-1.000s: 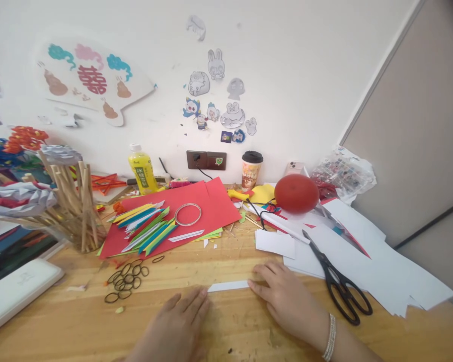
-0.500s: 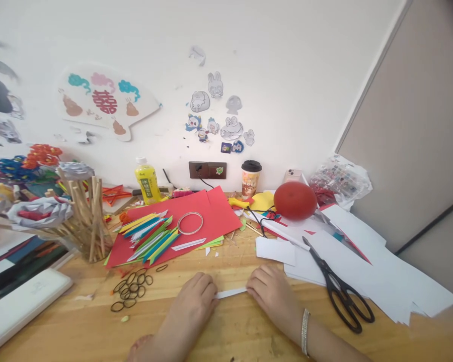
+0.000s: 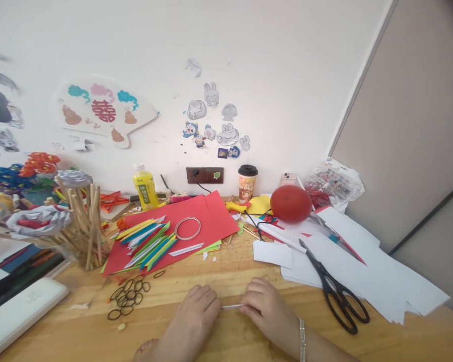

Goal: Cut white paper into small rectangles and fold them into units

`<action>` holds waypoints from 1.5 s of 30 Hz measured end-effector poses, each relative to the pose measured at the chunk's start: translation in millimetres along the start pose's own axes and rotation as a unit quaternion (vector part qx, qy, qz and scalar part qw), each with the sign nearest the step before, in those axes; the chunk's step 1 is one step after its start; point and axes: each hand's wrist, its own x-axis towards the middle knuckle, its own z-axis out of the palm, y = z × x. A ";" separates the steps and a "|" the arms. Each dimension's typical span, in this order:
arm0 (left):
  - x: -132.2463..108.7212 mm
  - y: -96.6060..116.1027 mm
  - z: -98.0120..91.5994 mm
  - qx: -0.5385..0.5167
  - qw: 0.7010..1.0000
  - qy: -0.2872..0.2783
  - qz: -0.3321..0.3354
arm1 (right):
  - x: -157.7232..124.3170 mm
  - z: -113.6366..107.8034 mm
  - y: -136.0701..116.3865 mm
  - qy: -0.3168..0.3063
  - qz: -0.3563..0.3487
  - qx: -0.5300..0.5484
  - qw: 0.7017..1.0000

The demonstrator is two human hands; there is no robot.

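Note:
Between my two hands a narrow folded strip of white paper (image 3: 231, 306) stretches just over the wooden table. My left hand (image 3: 199, 312) is closed on its left end, and my right hand (image 3: 263, 305), with a silvery bracelet at the wrist, pinches the right end. Only the thin middle of the strip shows; fingers cover both ends. Beyond my hands, folded strips in several colours (image 3: 147, 244) lie on red paper (image 3: 211, 216) beside a bangle (image 3: 187, 228). Black scissors (image 3: 337, 291) rest on white paper sheets to the right of my right hand.
Rubber bands (image 3: 126, 296) lie at the left. Behind stand a yellow drink bottle (image 3: 145, 187), a lidded paper cup (image 3: 247, 183) and a red balloon (image 3: 291, 203). A container of wooden sticks (image 3: 90, 226) and a white case (image 3: 24, 311) are at far left.
The paper strip now shows narrower, almost like a thin line, and less of it is exposed. My hands have come slightly closer together. The camera view has shifted a little.

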 end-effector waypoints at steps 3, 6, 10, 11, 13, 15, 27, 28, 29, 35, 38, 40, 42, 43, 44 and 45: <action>0.8 0.2 -0.5 0.002 1.000 0.007 0.002 | -0.9 1.8 -1.3 -0.015 0.010 0.024 1.000; 1.9 3.0 0.9 0.012 0.999 0.022 0.042 | -0.9 3.3 -6.0 -0.027 0.012 0.039 0.999; 2.1 5.7 -0.8 0.010 0.999 0.003 0.047 | 0.9 4.6 -8.6 -0.032 0.019 0.064 0.997; 2.2 4.9 -2.7 0.001 0.999 -0.023 0.030 | 1.6 4.1 -7.9 -0.034 0.023 0.072 0.997; 3.0 0.9 -7.5 -0.029 0.997 -0.075 -0.015 | 2.9 2.2 -5.6 -0.035 0.041 0.086 0.995; 4.5 -5.2 -12.5 -0.080 0.989 -0.111 -0.060 | 3.9 -1.1 -3.4 -0.038 0.073 0.096 0.992; 7.8 -14.9 -15.9 -0.542 0.776 -0.146 -0.286 | 6.8 -32.7 0.8 0.021 0.176 0.399 0.900; 7.3 -14.9 -15.8 -0.588 0.748 -0.114 -0.287 | 5.9 -32.2 3.5 0.047 0.185 0.404 0.895; 6.8 -15.0 -16.0 -0.633 0.716 -0.080 -0.283 | 5.0 -31.0 6.3 0.068 0.190 0.403 0.893; 5.4 -15.8 -24.7 -0.751 0.617 0.007 -0.236 | 4.9 -22.1 14.0 0.068 0.219 0.387 0.893; 6.4 -17.5 -28.0 -0.722 0.645 0.006 -0.252 | 5.3 -22.0 13.6 0.067 0.230 0.370 0.898; 7.5 -22.1 -28.0 -0.639 0.714 0.010 -0.287 | 5.4 -22.5 14.3 0.065 0.241 0.362 0.898; 8.1 -30.9 -27.5 -0.499 0.801 0.031 -0.330 | 5.4 -22.8 16.0 0.063 0.252 0.351 0.900; 8.0 -36.8 -27.6 -0.418 0.838 0.044 -0.347 | 5.5 -23.0 17.2 0.065 0.255 0.342 0.902; 7.4 -43.5 -28.0 -0.343 0.867 0.054 -0.358 | 5.5 -23.3 18.4 0.067 0.258 0.331 0.905; 6.4 -50.7 -28.7 -0.275 0.888 0.056 -0.364 | 5.6 -23.9 19.6 0.071 0.258 0.318 0.909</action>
